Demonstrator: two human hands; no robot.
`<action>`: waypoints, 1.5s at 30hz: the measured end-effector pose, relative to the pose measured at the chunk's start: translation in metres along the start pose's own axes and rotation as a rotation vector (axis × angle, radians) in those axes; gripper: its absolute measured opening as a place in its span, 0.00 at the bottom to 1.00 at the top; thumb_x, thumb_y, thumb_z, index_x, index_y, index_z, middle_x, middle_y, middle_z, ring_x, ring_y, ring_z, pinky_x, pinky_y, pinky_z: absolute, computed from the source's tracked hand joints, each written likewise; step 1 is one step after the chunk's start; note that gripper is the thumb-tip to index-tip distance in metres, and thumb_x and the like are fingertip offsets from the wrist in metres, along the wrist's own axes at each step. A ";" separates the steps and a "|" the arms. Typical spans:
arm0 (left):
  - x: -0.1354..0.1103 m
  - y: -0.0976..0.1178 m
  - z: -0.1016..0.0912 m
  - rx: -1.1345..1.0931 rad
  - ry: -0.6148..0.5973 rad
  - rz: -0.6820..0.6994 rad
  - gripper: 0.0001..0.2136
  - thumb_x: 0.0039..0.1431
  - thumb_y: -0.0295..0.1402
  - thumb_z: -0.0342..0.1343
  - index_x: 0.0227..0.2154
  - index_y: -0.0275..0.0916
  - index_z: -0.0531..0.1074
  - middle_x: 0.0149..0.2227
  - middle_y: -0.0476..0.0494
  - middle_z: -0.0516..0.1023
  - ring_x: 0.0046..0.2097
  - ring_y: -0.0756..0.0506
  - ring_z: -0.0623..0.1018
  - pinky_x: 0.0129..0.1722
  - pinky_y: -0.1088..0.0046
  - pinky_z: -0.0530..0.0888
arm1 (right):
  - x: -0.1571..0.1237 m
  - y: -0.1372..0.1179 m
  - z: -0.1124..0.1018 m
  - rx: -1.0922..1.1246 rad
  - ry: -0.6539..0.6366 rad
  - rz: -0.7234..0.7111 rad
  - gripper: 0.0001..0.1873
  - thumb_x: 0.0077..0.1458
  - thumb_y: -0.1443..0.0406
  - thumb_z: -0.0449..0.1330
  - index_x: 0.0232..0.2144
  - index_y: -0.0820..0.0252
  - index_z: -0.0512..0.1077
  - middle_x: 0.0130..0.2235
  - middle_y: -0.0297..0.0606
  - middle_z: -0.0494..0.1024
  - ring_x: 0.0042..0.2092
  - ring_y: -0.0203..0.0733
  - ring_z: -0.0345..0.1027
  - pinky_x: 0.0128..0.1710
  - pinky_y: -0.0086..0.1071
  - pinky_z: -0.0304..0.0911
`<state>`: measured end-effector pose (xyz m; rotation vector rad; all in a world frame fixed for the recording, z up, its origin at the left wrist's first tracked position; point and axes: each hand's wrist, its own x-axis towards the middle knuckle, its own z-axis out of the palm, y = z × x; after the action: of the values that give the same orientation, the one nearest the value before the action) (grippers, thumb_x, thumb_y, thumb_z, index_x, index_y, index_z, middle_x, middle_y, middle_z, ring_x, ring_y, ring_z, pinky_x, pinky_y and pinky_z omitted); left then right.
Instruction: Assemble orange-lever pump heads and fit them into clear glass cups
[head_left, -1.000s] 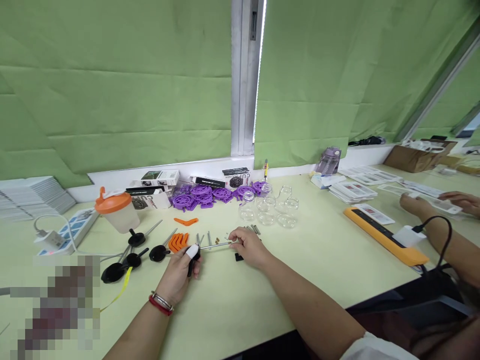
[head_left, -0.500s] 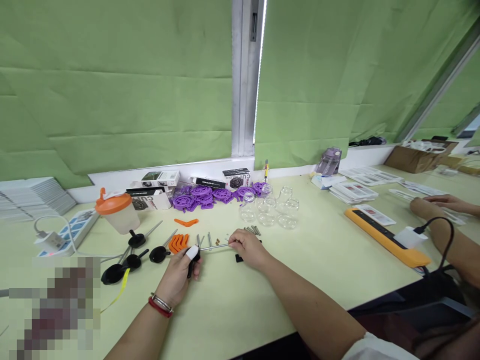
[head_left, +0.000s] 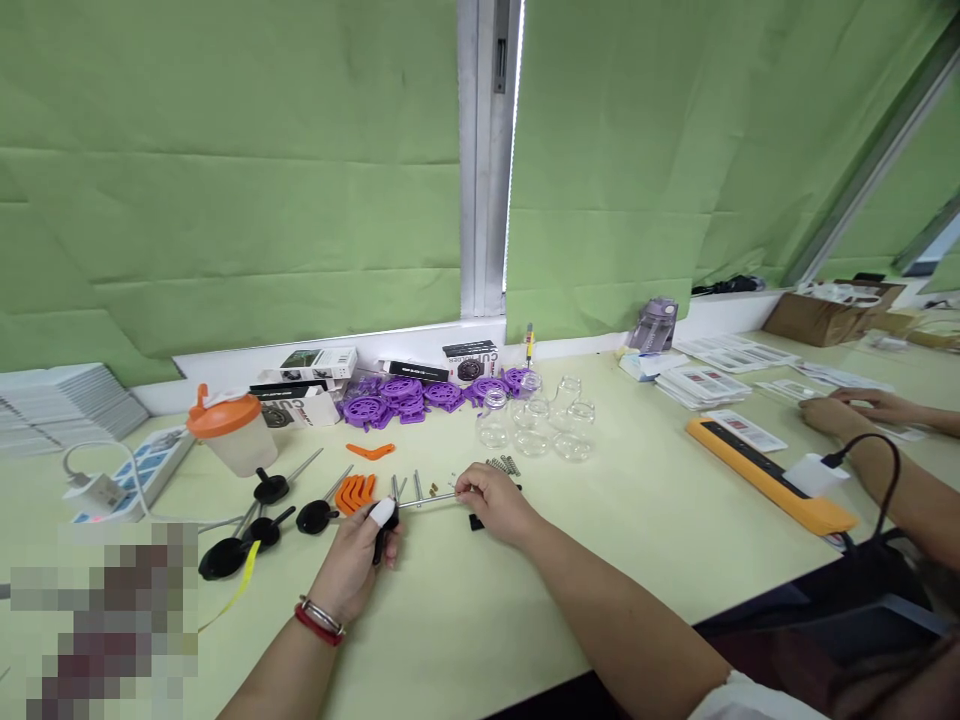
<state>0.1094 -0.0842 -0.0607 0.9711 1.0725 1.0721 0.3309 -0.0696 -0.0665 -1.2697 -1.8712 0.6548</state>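
My left hand (head_left: 358, 560), with a white cover on the thumb, is closed round a black part (head_left: 381, 540). From that part a thin metal rod (head_left: 427, 500) runs to the right, nearly level above the table. The fingers of my right hand (head_left: 491, 502) pinch the rod's far end, and the tip is hidden. Just behind the rod lie short metal pins (head_left: 418, 485) and tiny brass pieces (head_left: 433, 489). Several springs (head_left: 507, 465) are beyond my right hand, and a small black piece (head_left: 476, 521) sits beside it. Curved orange pieces (head_left: 354, 493) lie left of the pins.
Black round parts with rods (head_left: 315, 516) and an orange-lidded cup (head_left: 231, 440) are at the left. Purple wheel-like parts (head_left: 401, 400) and clear bulb-shaped vessels (head_left: 532, 440) stand behind. At the right lies an orange power strip (head_left: 765, 475), with another person's hands (head_left: 840, 412) beyond.
Both hands keep their grip on the black part and rod, almost in place. The view has shifted slightly. The other person's hands have moved a little to the left.
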 end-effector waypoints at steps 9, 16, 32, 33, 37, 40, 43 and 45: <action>0.000 -0.002 -0.001 -0.011 0.009 0.004 0.15 0.50 0.46 0.59 0.27 0.37 0.67 0.24 0.49 0.71 0.19 0.53 0.65 0.17 0.76 0.63 | 0.002 0.004 0.002 0.006 -0.006 -0.035 0.08 0.52 0.74 0.56 0.27 0.59 0.72 0.32 0.34 0.72 0.34 0.36 0.64 0.36 0.30 0.57; 0.001 -0.001 0.000 -0.002 0.020 0.003 0.16 0.50 0.46 0.59 0.26 0.37 0.67 0.24 0.49 0.72 0.19 0.53 0.66 0.17 0.76 0.63 | 0.001 0.005 0.003 -0.001 -0.014 -0.052 0.08 0.55 0.71 0.55 0.28 0.59 0.72 0.32 0.35 0.72 0.35 0.37 0.64 0.37 0.31 0.57; -0.002 0.001 0.002 0.000 0.022 -0.006 0.16 0.48 0.46 0.60 0.25 0.37 0.67 0.23 0.50 0.71 0.19 0.54 0.65 0.16 0.77 0.63 | 0.001 0.003 0.002 0.002 -0.007 -0.038 0.07 0.51 0.74 0.57 0.28 0.59 0.71 0.31 0.33 0.71 0.33 0.35 0.62 0.34 0.29 0.55; -0.001 0.001 0.002 -0.002 0.022 -0.009 0.16 0.48 0.46 0.60 0.25 0.37 0.67 0.23 0.50 0.71 0.19 0.54 0.65 0.16 0.77 0.63 | 0.001 0.003 0.002 -0.002 -0.010 -0.035 0.07 0.51 0.74 0.57 0.28 0.59 0.71 0.31 0.33 0.71 0.32 0.35 0.62 0.34 0.29 0.55; -0.001 0.000 0.001 -0.010 0.015 -0.004 0.15 0.48 0.45 0.60 0.26 0.38 0.67 0.24 0.49 0.71 0.19 0.53 0.66 0.16 0.77 0.63 | 0.001 0.002 0.001 -0.008 -0.019 -0.040 0.06 0.53 0.72 0.56 0.29 0.59 0.72 0.32 0.34 0.72 0.33 0.35 0.63 0.35 0.30 0.56; -0.001 0.000 0.001 -0.010 0.015 0.009 0.15 0.49 0.45 0.59 0.26 0.38 0.67 0.24 0.49 0.71 0.19 0.53 0.65 0.16 0.76 0.63 | 0.001 0.004 0.001 -0.008 -0.022 -0.043 0.06 0.54 0.71 0.56 0.29 0.59 0.72 0.32 0.34 0.72 0.33 0.36 0.63 0.35 0.30 0.57; 0.000 0.000 0.000 0.001 0.008 0.011 0.15 0.50 0.45 0.59 0.25 0.38 0.67 0.24 0.48 0.71 0.19 0.53 0.66 0.17 0.76 0.63 | 0.001 0.007 0.001 -0.002 -0.007 -0.015 0.06 0.52 0.70 0.59 0.34 0.58 0.72 0.33 0.34 0.72 0.32 0.35 0.62 0.34 0.30 0.57; 0.000 0.000 0.000 0.014 0.010 0.002 0.15 0.50 0.45 0.58 0.25 0.38 0.67 0.23 0.48 0.71 0.19 0.52 0.66 0.17 0.75 0.62 | 0.000 0.008 0.001 -0.001 0.011 -0.001 0.08 0.50 0.70 0.60 0.36 0.58 0.72 0.34 0.34 0.72 0.31 0.34 0.61 0.33 0.29 0.56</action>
<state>0.1098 -0.0847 -0.0610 0.9795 1.0891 1.0735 0.3344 -0.0664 -0.0725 -1.2704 -1.8628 0.6455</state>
